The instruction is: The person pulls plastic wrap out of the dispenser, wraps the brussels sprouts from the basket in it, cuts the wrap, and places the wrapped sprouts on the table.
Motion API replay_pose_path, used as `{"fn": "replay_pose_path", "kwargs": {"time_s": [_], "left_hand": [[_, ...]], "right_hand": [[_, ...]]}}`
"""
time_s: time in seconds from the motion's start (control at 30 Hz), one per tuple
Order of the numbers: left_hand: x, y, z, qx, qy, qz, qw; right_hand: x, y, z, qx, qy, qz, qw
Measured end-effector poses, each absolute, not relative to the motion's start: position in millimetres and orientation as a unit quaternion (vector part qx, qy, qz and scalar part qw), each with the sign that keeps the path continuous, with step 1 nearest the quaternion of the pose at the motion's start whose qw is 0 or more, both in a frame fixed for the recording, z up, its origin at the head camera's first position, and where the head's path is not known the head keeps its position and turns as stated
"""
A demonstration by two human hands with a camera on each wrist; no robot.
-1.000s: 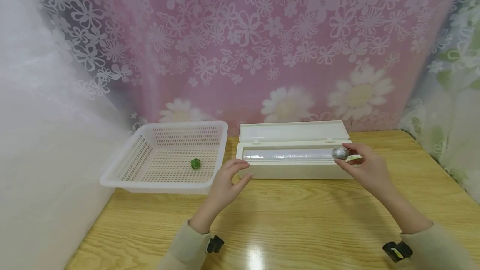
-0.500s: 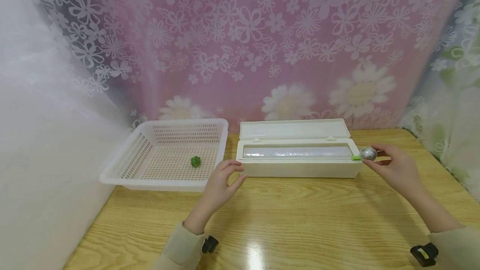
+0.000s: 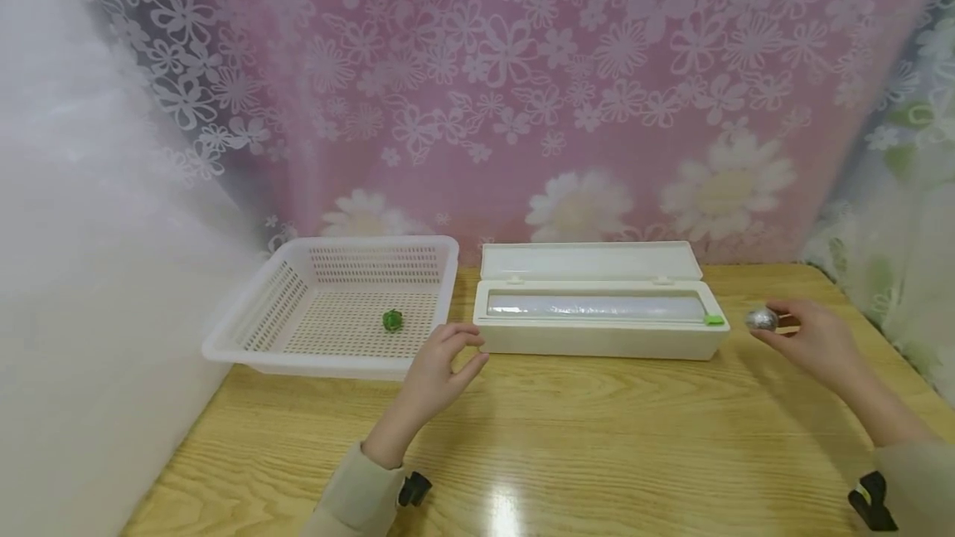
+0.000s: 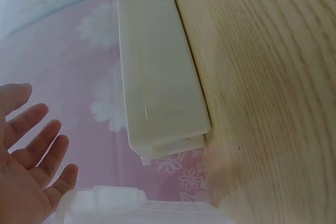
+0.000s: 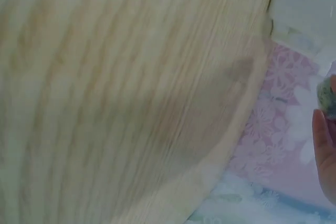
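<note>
My right hand (image 3: 821, 342) pinches a shiny silver ball (image 3: 762, 320) between thumb and fingers, off the right end of a long white cling film dispenser (image 3: 597, 342). In the right wrist view, only part of that hand and the ball (image 5: 326, 98) shows at the edge. The dispenser's lid (image 3: 589, 262) stands raised at the back. Inside lies a roll of clear film (image 3: 597, 307), and a green slide cutter (image 3: 714, 320) sits at the front right corner. At the dispenser's left end, my left hand (image 3: 436, 371) holds nothing, its fingers loosely bent.
Left of the dispenser stands a white plastic basket (image 3: 328, 367) with a small green object (image 3: 392, 321) on its perforated floor. All this rests on a wooden table (image 3: 597, 437). A pink flowered curtain (image 3: 492, 106) hangs behind.
My right hand has moved right with the silver ball, from above the dispenser's right end to beside it, uncovering the green slide cutter. My left hand has drawn back slightly to the left.
</note>
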State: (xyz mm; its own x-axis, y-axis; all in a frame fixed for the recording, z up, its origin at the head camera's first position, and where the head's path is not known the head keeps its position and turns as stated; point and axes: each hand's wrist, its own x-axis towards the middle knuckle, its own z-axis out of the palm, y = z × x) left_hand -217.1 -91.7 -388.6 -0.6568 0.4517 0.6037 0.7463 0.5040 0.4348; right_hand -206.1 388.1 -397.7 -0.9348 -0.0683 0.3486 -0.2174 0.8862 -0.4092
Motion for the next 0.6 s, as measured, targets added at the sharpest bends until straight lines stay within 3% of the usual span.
{"fn": "replay_pose_path", "kwargs": {"time_s": [0.27,0.6], "left_hand": [[-215,-93,-386,-0.347,-0.853,-0.342,0.188],[-215,-93,-385,-0.345,-0.86,-0.33,0.182]], "right_hand": [[-224,404,-404,0.108,-0.977,0.175,0.063],[-236,413,-413,0.111,-0.975,0.192,-0.021]]}}
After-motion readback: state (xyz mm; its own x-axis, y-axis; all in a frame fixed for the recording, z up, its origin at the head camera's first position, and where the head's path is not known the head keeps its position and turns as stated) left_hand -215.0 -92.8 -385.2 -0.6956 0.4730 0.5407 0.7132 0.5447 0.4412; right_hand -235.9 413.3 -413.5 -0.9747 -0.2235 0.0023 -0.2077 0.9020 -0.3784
